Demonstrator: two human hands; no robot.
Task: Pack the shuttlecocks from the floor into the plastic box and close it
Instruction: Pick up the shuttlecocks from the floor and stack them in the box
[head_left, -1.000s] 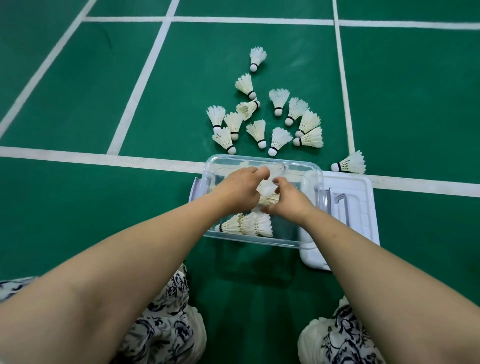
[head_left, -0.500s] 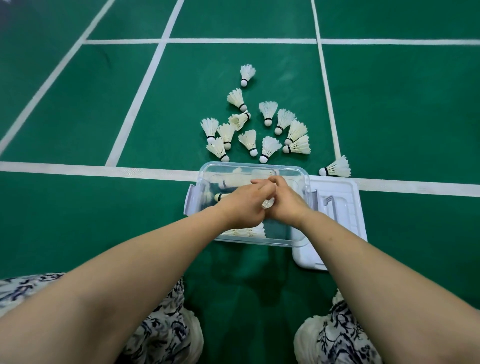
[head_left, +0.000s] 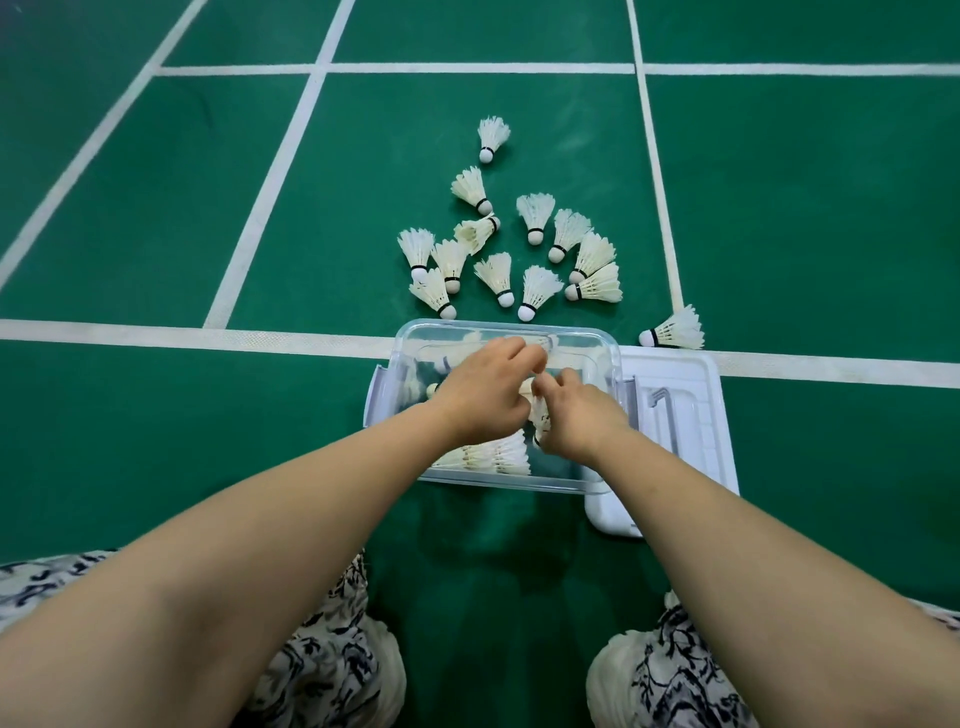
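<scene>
over the plastic box (head_left: 467, 326), right hand (head_left: 582, 418) fingers curl round a shuttlecock (head_left: 540, 415); left hand (head_left: 483, 389) fingers' grasp unclear.

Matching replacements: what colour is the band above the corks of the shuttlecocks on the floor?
Black, on these shuttlecocks; head view shows it best.

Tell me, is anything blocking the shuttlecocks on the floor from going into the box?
Nothing visible. The box is open, its lid lies on the floor to its right, and only bare floor separates the shuttlecocks from its far rim. The left hand and right hand are over the opening.
</scene>
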